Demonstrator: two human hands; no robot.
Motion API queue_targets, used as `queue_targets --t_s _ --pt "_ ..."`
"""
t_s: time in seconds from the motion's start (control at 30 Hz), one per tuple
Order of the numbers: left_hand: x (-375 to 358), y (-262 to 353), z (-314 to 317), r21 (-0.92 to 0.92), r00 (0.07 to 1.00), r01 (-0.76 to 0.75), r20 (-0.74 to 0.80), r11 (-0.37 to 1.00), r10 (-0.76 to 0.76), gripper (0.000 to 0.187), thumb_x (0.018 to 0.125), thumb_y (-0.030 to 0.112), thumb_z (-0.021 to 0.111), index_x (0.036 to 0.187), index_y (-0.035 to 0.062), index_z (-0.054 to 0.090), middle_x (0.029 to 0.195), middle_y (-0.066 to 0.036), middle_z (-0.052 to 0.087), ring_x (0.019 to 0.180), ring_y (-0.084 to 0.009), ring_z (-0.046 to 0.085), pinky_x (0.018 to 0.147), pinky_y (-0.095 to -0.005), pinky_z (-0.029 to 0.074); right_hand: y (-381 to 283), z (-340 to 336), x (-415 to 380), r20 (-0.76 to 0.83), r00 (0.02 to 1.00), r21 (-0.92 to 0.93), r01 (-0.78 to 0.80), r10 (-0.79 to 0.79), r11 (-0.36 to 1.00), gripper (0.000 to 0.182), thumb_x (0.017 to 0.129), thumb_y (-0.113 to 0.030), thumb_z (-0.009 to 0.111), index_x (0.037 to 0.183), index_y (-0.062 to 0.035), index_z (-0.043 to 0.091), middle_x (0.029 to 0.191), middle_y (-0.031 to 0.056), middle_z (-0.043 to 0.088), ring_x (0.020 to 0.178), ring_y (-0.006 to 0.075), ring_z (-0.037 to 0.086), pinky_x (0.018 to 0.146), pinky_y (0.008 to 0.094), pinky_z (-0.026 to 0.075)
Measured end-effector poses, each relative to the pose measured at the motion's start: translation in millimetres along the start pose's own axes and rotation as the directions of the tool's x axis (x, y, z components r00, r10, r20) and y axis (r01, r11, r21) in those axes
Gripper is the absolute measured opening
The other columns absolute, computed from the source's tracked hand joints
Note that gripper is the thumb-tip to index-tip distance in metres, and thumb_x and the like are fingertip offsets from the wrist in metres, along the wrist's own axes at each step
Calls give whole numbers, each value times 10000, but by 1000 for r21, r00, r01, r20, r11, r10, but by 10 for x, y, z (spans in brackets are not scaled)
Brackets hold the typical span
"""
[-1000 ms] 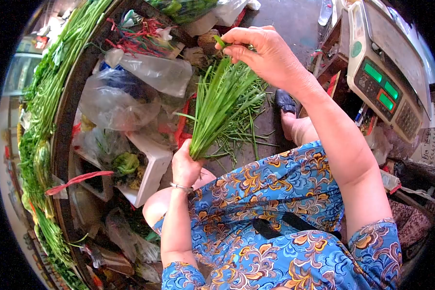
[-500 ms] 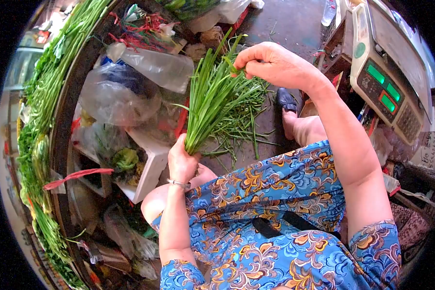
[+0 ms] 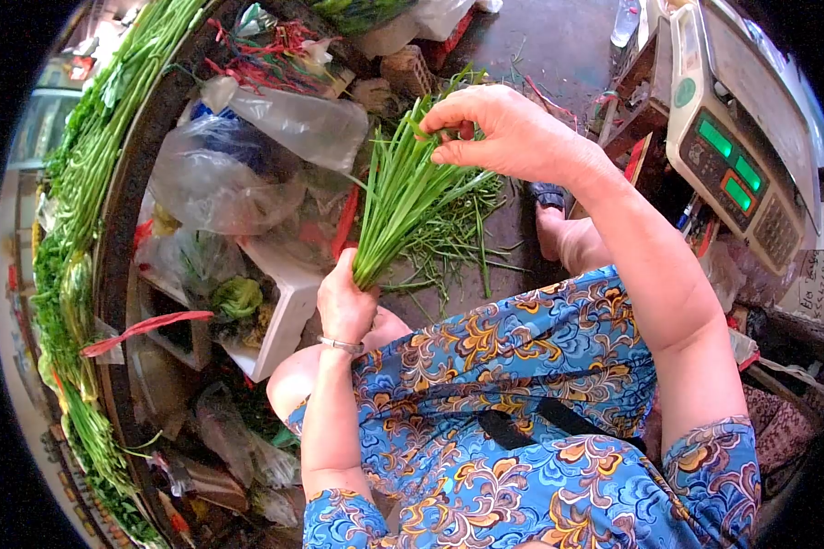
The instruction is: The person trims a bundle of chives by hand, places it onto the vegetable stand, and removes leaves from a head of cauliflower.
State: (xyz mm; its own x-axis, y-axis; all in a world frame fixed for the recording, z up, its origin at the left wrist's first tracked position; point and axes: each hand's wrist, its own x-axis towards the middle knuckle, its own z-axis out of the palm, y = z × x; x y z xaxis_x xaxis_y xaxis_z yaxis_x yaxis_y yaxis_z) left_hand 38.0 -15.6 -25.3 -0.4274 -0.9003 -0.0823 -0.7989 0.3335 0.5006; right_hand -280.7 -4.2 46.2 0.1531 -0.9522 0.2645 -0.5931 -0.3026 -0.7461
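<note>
My left hand (image 3: 346,297) is wrapped round the lower ends of a bunch of green garlic chives (image 3: 398,206), whose long flat leaves fan upward. My right hand (image 3: 499,133) is at the upper part of the bunch, its fingers curled in towards the thumb. A bit of green leaf shows at its fingertips; the rest of what it grips is hidden. Loose green trimmings (image 3: 449,252) lie scattered on the dark floor behind and beneath the bunch.
A digital scale (image 3: 728,165) with lit green displays stands at the right. Plastic bags (image 3: 220,183) and a white foam box (image 3: 288,316) lie at the left. Long green vegetables (image 3: 101,137) line a curved rack edge. Red ties (image 3: 275,55) are piled at the upper left.
My right hand has moved slightly left and down along the leaves, its thumb now lower. My left hand keeps its hold on the chives almost unmoved. The foot beyond is more covered.
</note>
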Motion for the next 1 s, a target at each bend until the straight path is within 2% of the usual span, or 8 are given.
queue_targets --t_s 0.3,0.37,0.57,0.67,0.73,0.9,0.97,1.0 --pt "-6 39 -13 23 1000 -4 2 1000 4 245 794 101 716 1018 84 619 890 -168 695 845 -344 672 699 -389 500 132 104 13 -102 990 -410 50 -100 911 185 806 -182 597 885 -39 684 864 171 671 856 355 646 780 451 501" --pt "-8 53 -14 4 999 -41 -28 999 41 274 737 58 661 980 108 544 805 -203 643 816 -439 615 670 -495 484 106 94 15 -63 997 -460 -1 -31 888 178 806 -181 590 864 -37 677 858 171 671 856 354 647 787 452 499" --pt "-3 86 -30 -9 997 -36 -73 999 35 267 757 62 653 997 112 548 825 -213 641 825 -449 608 671 -498 482 87 133 50 -228 973 -251 -97 39 963 203 821 -188 629 913 -7 635 849 170 651 846 374 611 753 431 481" --pt "-6 136 -64 -47 993 -54 -108 997 48 293 756 45 655 1022 114 552 847 -213 645 833 -449 610 682 -493 487 110 106 85 -384 923 -158 -111 42 981 229 833 -202 635 908 14 629 774 172 623 727 299 618 681 387 480" --pt "-5 155 -72 -47 992 -45 -118 998 39 314 751 34 658 1036 113 555 854 -213 647 839 -448 612 686 -486 491 94 69 91 -355 917 3 -194 183 981 267 802 -244 641 908 -2 677 867 210 659 861 364 650 772 428 510" --pt "3 106 -62 -86 993 -39 -116 996 29 359 738 12 665 1067 106 557 879 -225 643 871 -455 601 703 -481 496 204 68 129 -215 910 463 -225 354 858 216 848 -245 654 810 -32 666 726 -11 618 672 76 522 637 251 442" --pt "12 22 -34 -61 997 -28 -71 998 23 372 791 -7 691 1139 77 591 989 -122 706 897 -249 682 758 -347 520 102 4 106 -185 921 546 -194 343 815 183 881 -224 648 858 -42 661 754 -24 615 699 61 521 658 228 428" --pt "21 -39 -2 -60 997 -27 -73 998 23 372 791 -7 691 1139 77 591 989 -122 706 897 -249 682 758 -347 520 63 -29 99 -157 931 624 -164 328 764 151 914 -203 641 906 -52 656 782 -38 612 727 45 520 680 205 414"
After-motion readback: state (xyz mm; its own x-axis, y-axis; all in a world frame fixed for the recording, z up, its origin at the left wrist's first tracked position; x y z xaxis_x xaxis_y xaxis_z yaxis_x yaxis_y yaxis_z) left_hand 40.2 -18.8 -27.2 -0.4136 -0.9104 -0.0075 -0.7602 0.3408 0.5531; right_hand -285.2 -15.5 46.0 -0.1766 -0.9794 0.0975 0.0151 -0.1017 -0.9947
